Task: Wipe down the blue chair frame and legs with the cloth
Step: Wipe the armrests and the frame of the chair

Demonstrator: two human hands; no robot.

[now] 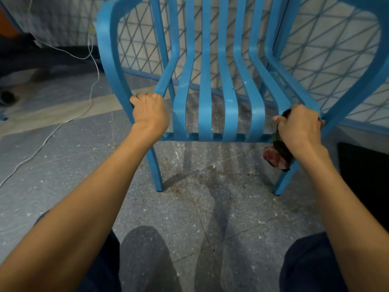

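The blue slatted chair (pixel 207 95) stands in front of me on the speckled floor, facing me. My left hand (pixel 150 112) grips the chair's left front frame where the armrest bar meets the seat. My right hand (pixel 301 127) grips the right front frame and holds a dark cloth (pixel 277 157) with a reddish patch against it. The cloth hangs below my fingers beside the right front leg (pixel 283 184). The left front leg (pixel 156 171) is bare.
A white cable (pixel 63 123) trails across the floor at the left. A blue lattice fence (pixel 328 60) runs behind the chair. A dark mat or opening (pixel 366 182) lies at the right. Brown dirt specks (pixel 189 182) cover the floor under the seat. My knees are at the bottom.
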